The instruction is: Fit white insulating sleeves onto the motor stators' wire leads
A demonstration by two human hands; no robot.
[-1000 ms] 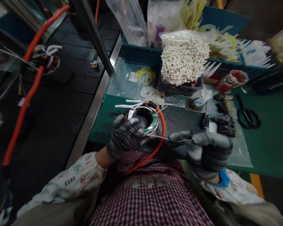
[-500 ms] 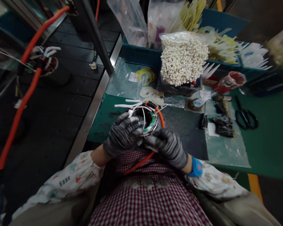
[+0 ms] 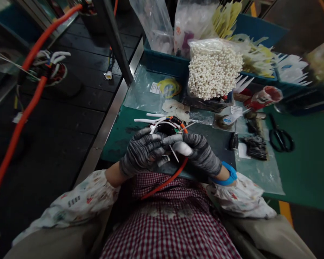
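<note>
A motor stator with white-sleeved leads and a thick orange cable is on the near edge of the bench, largely covered by my gloved hands. My left hand is closed on the stator's left side, fingers curled over the rim. My right hand pinches a thin white strand in front of the winding. Its forefinger reaches the left fingertips, and its thumb lies below. The orange cable runs under the right hand toward the checked apron.
Behind stands a bag of white beads in front of blue bins. Black scissors, a small dark-handled tool and black sleeves lie at right. Another stator with an orange cable is at left.
My right hand has risen toward the left fingers, and the white strand now shows between its fingers. It covers the green winding seen before. The left hand keeps its place on the stator.
</note>
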